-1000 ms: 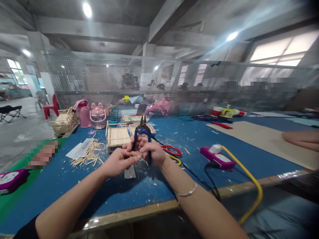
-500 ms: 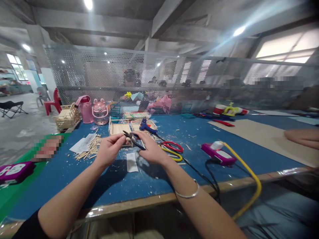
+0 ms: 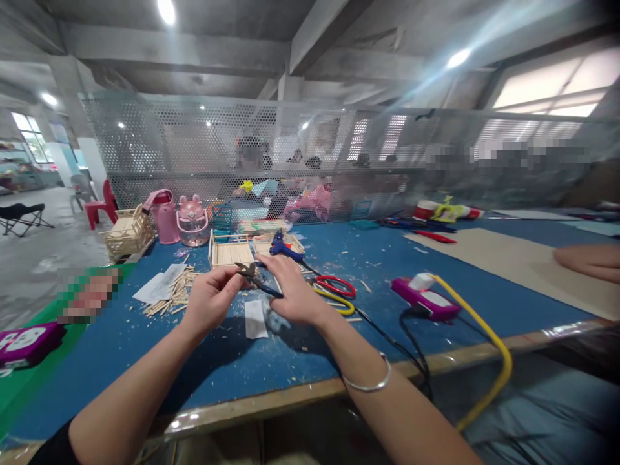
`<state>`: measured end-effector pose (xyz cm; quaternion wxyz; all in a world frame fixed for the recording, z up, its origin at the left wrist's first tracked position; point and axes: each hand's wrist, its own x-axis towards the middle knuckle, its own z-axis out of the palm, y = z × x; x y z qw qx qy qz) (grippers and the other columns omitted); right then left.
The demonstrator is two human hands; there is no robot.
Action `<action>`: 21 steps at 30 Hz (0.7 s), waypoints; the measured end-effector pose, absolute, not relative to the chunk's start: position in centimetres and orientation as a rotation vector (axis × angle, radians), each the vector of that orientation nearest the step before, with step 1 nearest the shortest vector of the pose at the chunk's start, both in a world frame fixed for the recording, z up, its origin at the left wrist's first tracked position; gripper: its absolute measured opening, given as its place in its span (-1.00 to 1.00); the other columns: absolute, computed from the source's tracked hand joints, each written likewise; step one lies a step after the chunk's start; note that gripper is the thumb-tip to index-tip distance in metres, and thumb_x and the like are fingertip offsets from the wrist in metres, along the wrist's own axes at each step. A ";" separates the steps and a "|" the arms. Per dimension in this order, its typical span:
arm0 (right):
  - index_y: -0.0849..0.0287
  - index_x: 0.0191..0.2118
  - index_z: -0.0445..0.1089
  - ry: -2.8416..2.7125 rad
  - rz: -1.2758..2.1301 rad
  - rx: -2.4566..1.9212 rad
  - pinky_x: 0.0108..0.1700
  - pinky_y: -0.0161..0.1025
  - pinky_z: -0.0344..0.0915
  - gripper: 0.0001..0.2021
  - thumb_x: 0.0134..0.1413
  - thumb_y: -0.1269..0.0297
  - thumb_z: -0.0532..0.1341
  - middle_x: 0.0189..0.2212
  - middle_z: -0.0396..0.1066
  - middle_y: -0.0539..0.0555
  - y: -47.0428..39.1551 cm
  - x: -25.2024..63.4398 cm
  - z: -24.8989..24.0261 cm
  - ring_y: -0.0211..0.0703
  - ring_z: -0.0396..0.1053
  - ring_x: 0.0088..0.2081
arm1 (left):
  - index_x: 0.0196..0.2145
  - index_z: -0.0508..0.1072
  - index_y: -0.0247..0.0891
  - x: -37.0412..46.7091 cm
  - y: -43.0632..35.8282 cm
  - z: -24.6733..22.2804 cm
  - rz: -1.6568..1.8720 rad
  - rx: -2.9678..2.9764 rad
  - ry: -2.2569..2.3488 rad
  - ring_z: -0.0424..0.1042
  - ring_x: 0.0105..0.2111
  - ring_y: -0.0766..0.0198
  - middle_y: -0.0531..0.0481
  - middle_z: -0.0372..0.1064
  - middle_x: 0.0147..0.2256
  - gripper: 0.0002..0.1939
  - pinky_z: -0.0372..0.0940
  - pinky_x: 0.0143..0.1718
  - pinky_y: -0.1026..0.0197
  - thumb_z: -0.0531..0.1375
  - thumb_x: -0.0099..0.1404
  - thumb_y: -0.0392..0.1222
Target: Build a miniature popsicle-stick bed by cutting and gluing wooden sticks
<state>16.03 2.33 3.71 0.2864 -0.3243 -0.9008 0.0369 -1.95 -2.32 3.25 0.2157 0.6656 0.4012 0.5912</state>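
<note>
Gripping the cutting pliers (image 3: 256, 279), the right hand (image 3: 296, 294) has lowered their tip toward the pinching left hand (image 3: 210, 298); beyond the fingers are blue tabletop (image 3: 334, 245), perforated partition (image 3: 184, 148).

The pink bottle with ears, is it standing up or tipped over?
Upright. The eared bottle has its pink lid on top and clear part below.

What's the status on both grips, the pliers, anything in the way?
Right grip on pliers, jaws beside left fingertips. Left grip pinched, contents unclear. Blue glue gun just beyond right fingers.
</note>
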 end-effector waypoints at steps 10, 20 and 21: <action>0.15 0.18 -0.01 -2.412 0.152 -0.831 0.15 0.20 -0.26 -0.22 -0.34 0.45 0.07 0.04 0.12 0.21 2.0 16.0 4.0 0.10 0.01 0.11 | -0.38 0.48 -0.31 -2.0 -2.4 3.1 1.648 1.914 1.116 0.39 -0.51 0.31 -0.01 0.45 -0.52 -0.82 0.26 -0.44 0.31 0.13 0.17 -0.18; 0.15 0.17 -0.01 -2.419 0.143 -0.839 0.17 0.19 -0.36 -0.25 -0.31 0.43 0.08 0.03 0.13 0.20 1.9 16.1 3.8 0.06 0.03 0.11 | -0.41 0.48 -0.31 -2.0 -2.4 2.6 1.641 1.925 1.145 0.38 -0.51 0.29 -0.03 0.43 -0.52 -0.81 0.26 -0.44 0.29 0.14 0.17 -0.15; 0.15 0.15 0.01 -2.413 0.139 -0.838 0.17 0.20 -0.34 -0.26 -0.32 0.43 0.08 0.02 0.15 0.19 1.9 16.1 3.9 0.06 0.05 0.09 | -0.42 0.47 -0.31 -2.0 -2.4 2.6 1.639 1.924 1.148 0.38 -0.51 0.29 -0.03 0.43 -0.52 -0.81 0.26 -0.44 0.29 0.14 0.17 -0.15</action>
